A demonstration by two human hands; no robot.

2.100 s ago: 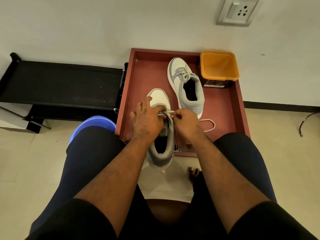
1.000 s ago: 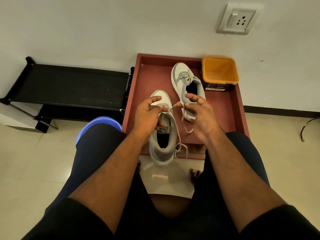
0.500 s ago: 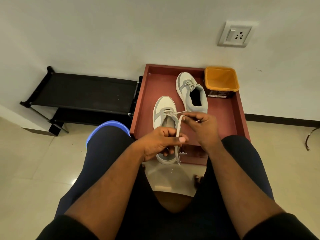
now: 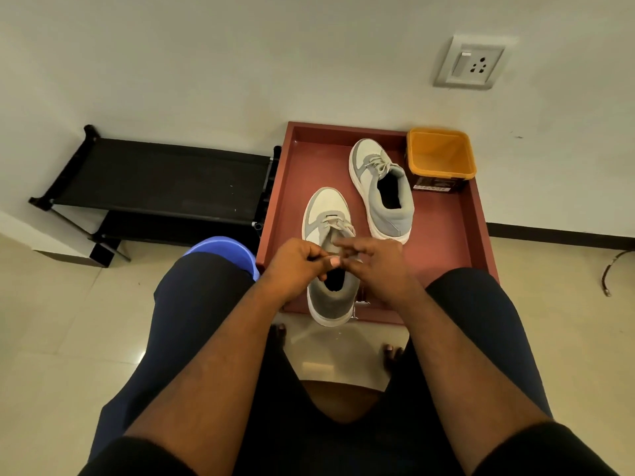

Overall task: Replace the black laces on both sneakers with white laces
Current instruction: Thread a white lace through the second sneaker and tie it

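Our left hand [image 4: 295,264] and right hand [image 4: 374,264] pinch the white lace [image 4: 335,224] above the near sneaker [image 4: 328,235], fingertips pressed together.

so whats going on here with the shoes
A seated person is lacing the near sneaker, which sits on a red tray. Both hands work over its tongue: the left hand pinches a white lace, and the right hand meets it, its grip unclear. The far sneaker already has white laces.
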